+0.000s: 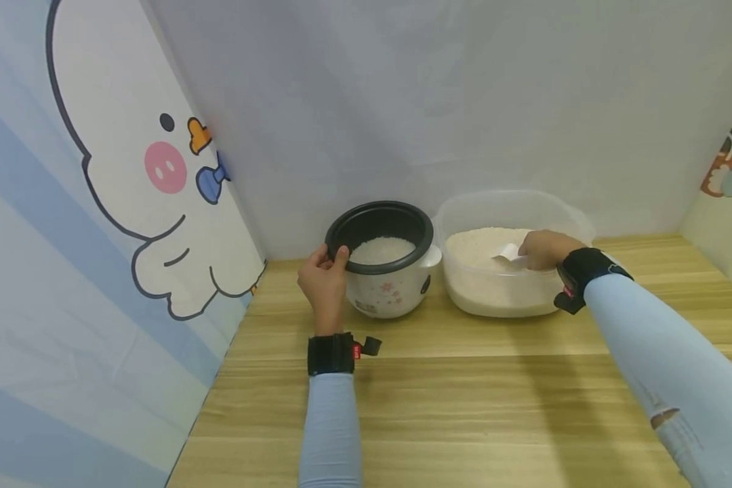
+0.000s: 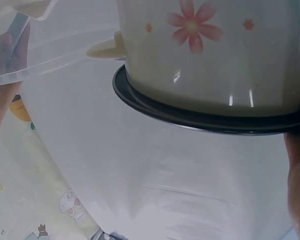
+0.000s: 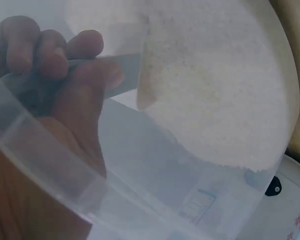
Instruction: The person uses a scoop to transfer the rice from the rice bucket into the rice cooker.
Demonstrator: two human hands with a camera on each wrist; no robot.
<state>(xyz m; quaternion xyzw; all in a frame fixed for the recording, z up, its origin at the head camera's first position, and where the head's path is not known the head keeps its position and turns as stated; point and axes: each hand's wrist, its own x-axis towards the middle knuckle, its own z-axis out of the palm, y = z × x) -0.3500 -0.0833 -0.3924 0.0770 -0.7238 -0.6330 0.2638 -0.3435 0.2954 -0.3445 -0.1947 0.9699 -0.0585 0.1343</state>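
A: Left hand (image 1: 324, 279) pinches black rim of white flowered rice cooker (image 1: 383, 259), frame centre. Right hand (image 1: 543, 248) grasps clear plastic scoop (image 1: 509, 253) in translucent rice tub (image 1: 512, 252).

B: Risk: overfilled scoop spills onto wooden worktop (image 1: 463, 379) gap.

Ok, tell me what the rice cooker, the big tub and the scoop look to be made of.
Rice cooker: glossy cream shell with pink flower prints, probably enamelled metal or plastic; its black rim looks matte, maybe coated metal.
Tub: clear, slightly cloudy plastic; the rice shows through its wall.
Scoop: translucent whitish plastic by its look, held by the right hand.
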